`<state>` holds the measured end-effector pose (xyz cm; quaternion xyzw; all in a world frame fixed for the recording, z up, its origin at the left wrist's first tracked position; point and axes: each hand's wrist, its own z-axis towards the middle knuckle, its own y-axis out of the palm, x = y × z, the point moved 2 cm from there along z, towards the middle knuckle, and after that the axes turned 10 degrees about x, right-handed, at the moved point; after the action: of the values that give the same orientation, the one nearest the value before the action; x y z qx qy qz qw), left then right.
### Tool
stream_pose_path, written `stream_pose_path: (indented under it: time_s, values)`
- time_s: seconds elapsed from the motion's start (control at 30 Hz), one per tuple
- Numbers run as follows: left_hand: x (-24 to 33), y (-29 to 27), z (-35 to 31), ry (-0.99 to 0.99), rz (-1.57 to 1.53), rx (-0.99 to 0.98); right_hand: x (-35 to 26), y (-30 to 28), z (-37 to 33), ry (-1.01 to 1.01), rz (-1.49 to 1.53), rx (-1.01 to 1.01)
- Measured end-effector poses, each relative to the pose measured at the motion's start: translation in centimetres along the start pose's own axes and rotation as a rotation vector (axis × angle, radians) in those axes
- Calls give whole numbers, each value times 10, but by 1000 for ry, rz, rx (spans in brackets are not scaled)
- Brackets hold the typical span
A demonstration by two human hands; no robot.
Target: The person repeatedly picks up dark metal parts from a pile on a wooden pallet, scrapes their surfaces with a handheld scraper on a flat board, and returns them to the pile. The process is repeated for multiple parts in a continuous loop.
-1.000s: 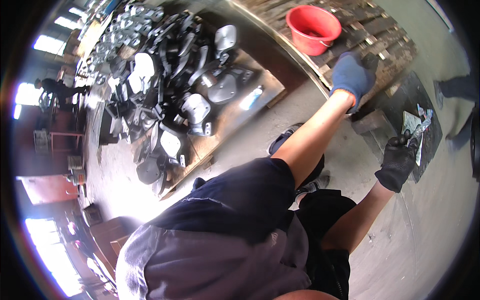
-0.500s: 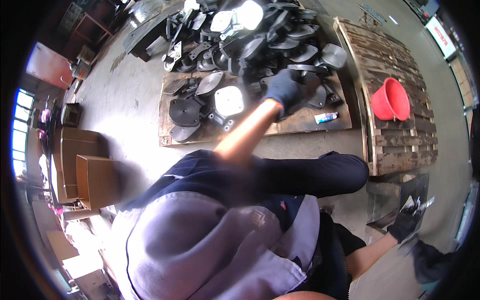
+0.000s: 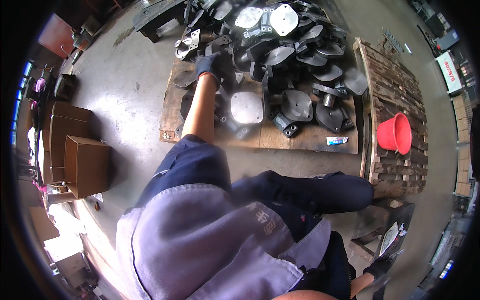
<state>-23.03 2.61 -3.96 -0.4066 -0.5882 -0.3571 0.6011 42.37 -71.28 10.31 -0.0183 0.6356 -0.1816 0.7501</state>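
Now, the left hand (image 3: 208,66), in a dark blue glove, is at the left part of the heap of metal parts (image 3: 280,56), which lies on the wooden board (image 3: 310,139). The back of the glove hides its fingers, so I cannot tell whether they are apart or clamped on some part. Just beyond this hand, slightly to its left, lies the pale bracket (image 3: 188,45) with holes; its long axis runs obliquely, the upper end pointing away from the person and to the right. The right hand (image 3: 379,266), in a black glove, is near the white sheet (image 3: 389,239), low at right; its grip also I cannot tell.
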Motion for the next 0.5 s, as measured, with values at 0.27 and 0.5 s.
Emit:
stream_pose_path:
  time_s: [0.27, 0.5]
  values:
    - [19, 41, -79, -356, 14, 537, 2, 33, -17, 121, 10, -76]
    - [-6, 65, -53, -216, 255, 657, 13, 75, 6, 173, 60, -287]
